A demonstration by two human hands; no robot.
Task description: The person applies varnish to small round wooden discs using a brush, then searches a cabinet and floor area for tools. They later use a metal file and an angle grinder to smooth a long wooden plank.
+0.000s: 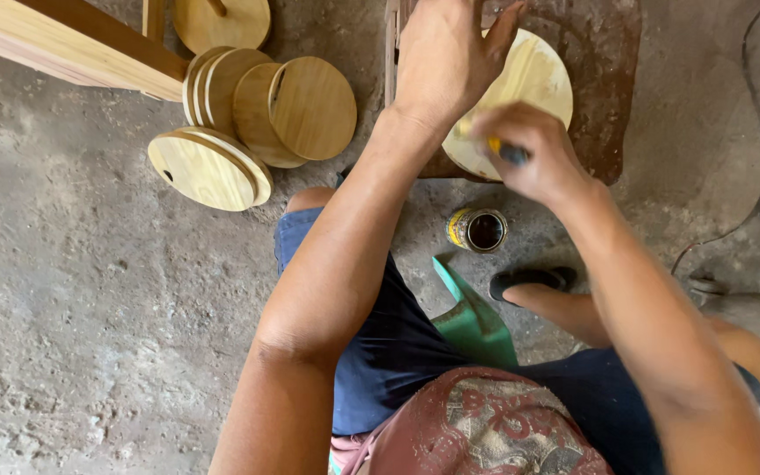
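Head view, looking down at a seated person over a rough concrete floor [90, 308].

Left hand [446, 57]: palm down on a round pale wooden disc [534, 79], fingers extended and slightly spread, steadying it. The disc lies on a dark reddish-brown board [604, 53].

Right hand [529, 154]: fingers curled tight together around a slim tool with a yellow and dark handle [505, 151], at the disc's near edge; the working end is hidden, so its kind cannot be told.

Small open tin of dark liquid [477, 230]: on the floor, just below the disc.

Green angled piece [472, 321]: between the knees.

Stack of matching wooden discs [257, 114]: well to the left, several on edge, one lying flat [208, 167], beside a wooden beam [63, 40].
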